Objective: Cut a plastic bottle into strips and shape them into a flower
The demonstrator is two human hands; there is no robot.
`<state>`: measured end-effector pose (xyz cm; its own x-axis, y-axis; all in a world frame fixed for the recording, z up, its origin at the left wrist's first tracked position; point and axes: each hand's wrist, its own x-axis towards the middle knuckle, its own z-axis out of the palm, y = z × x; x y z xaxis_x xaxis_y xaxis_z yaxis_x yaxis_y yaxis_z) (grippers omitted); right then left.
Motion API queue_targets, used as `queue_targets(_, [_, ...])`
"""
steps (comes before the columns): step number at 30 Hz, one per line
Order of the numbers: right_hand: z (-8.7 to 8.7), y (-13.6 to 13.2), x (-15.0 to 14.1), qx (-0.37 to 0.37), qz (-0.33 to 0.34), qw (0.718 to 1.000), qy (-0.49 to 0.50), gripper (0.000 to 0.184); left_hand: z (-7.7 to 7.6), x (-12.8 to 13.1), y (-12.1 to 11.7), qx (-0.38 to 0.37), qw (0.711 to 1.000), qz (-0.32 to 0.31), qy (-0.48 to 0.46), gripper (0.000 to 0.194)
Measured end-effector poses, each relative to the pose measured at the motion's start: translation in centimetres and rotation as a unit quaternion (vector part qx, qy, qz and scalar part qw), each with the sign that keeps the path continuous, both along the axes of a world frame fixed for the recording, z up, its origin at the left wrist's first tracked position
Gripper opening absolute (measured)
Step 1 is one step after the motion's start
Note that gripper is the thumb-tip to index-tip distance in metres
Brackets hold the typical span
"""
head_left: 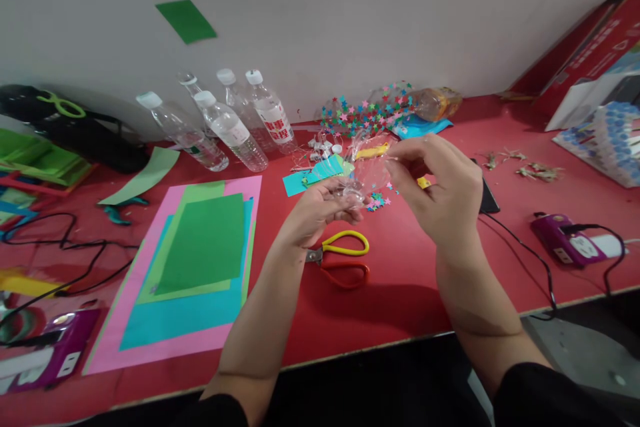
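The bench [400, 267] is a red, flat surface whose worn near edge runs across the foreground, in front of the person's dark clothing. Bare room lies right of the scissors [350, 253], under and beside the right forearm, and reaches toward the purple power strip [565, 240] at the right. The stack of coloured sheets [205, 247], flat, rectangular and overlapping in pink, blue and greens, bounds the left side. The scissors have one yellow and one red looped handle; their metal pivot lies beside the left wrist and the blades are hidden.

Beyond them, the left hand [323, 210] has its fingers clamped on a clear plastic piece [354, 195], thin, glossy and crumpled, raised above the bench. The right hand [440, 183] curls just to the right of its upper part, fingertips near the film; whether they grip it cannot be told.

Behind the plastic piece lie cut blue paper strips [295, 185] and small coloured stars [379, 201]. Farther back, transparent bottles [237, 140] with white caps stand left of a star-covered garland [367, 113]. The plain pale wall [400, 20] closes the far side, with a green paper [187, 21] on it.
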<state>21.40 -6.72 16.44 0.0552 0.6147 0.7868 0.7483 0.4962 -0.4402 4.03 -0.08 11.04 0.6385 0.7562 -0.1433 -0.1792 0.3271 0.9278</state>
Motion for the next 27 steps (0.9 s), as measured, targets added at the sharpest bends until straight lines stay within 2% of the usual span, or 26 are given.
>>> queue_targets(9, [-0.3,0.3,0.6,0.094,-0.029,0.991,-0.090,0.016,0.2,0.3,-0.1,0.015,0.999,0.031,-0.006,0.032])
queue_targets(13, [-0.4,0.1,0.5,0.121,-0.017,0.985,-0.124,0.017,0.5,0.4,-0.2,0.024,0.999,0.045,-0.004,0.032])
queue_targets(16, [-0.3,-0.1,0.3,0.093,0.017,0.992,-0.087,0.014,0.6,0.4,-0.1,0.024,0.998,0.058,-0.013,0.033])
queue_targets(19, [-0.6,-0.2,0.0,-0.002,0.080,0.997,-0.006,0.009,0.6,0.3,0.0,0.032,0.997,0.074,-0.022,0.034])
queue_targets(22, [-1.2,0.0,-0.3,-0.071,0.138,0.986,0.057,0.007,0.6,0.2,0.0,0.036,0.996,0.083,-0.028,0.035])
queue_targets(27, [-1.5,0.2,-0.7,-0.083,0.165,0.979,0.086,0.004,0.5,0.1,0.0,0.029,0.996,0.077,-0.046,0.034])
